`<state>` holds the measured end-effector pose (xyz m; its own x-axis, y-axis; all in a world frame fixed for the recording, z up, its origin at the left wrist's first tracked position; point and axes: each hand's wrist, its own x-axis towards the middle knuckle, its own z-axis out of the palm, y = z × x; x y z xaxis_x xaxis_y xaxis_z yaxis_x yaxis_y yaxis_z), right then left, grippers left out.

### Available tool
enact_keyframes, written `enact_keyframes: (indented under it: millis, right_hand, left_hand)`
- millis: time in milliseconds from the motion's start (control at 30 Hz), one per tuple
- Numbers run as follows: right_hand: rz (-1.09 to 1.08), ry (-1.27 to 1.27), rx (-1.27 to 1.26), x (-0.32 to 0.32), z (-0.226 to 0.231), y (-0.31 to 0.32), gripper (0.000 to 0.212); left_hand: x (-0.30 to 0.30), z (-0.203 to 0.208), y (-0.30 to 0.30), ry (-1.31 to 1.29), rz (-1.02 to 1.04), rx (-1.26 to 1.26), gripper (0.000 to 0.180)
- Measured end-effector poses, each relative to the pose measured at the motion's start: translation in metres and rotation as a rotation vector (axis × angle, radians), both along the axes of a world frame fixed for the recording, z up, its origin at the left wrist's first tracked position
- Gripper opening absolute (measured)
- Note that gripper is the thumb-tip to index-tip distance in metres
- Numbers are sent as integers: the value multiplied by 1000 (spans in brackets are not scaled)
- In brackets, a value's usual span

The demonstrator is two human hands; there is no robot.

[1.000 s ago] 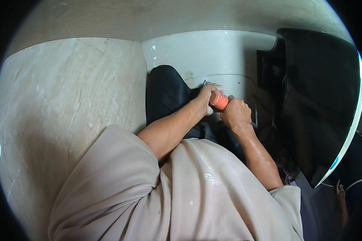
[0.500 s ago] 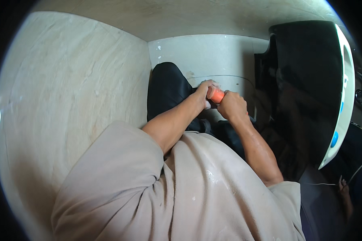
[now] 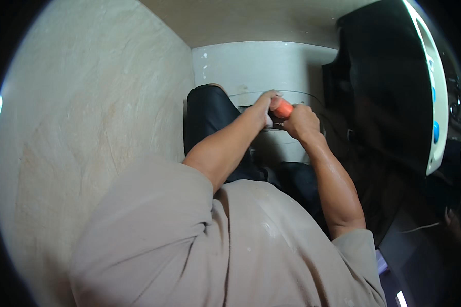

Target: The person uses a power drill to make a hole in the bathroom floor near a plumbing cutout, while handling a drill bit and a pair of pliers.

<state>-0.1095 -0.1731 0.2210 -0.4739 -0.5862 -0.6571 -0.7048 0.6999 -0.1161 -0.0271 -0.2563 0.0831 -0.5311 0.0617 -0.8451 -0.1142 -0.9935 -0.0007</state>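
Observation:
Over the pale floor between my knees, my right hand (image 3: 303, 122) is wrapped round an orange cylindrical thing (image 3: 283, 109), whose paler rounded end sticks out toward my left hand; the rest is hidden in my grip. My left hand (image 3: 264, 108) is curled close beside that end, whitish at the fingertips. What it holds, if anything, is mostly hidden; a dark, narrow shape (image 3: 278, 126) shows just below, between the hands. Both forearms reach forward from my beige shirt (image 3: 271, 230).
A beige marbled wall (image 3: 87, 117) rises close on the left, and another wall (image 3: 251, 20) is ahead. A black appliance-like body (image 3: 389, 82) with a pale, blue-buttoned panel (image 3: 435, 117) stands close on the right. My dark-clad knee (image 3: 210, 112) is near the left wall.
Both hands and the orange thing have shifted slightly right and up in the picture. The view has tilted a little. My right hand keeps its grip.

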Motion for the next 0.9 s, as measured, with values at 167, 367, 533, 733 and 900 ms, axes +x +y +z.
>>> enact_keyframes:
  millis: [167, 367, 533, 733, 900]
  right_hand:
    - [-141, -11, -89, -4, -15, 27, 35]
    - [-167, -28, -377, -15, -49, 67, 29]
    - [-601, -358, -413, -16, -86, 115, 25]
    - [-1364, -1168, -787, 10, -167, 163, 32]
    - [-1154, -1678, -974, 29, -216, 193, 29]
  left_hand:
    - [-10, 16, 52, -30, 351, -26, 73]
    - [-11, 17, 102, -265, 250, -252, 83]
    - [-2, 36, 137, -425, 168, -599, 64]
    - [12, 53, 170, -245, -16, -754, 59]
    - [32, 63, 210, -143, -85, -1049, 51]
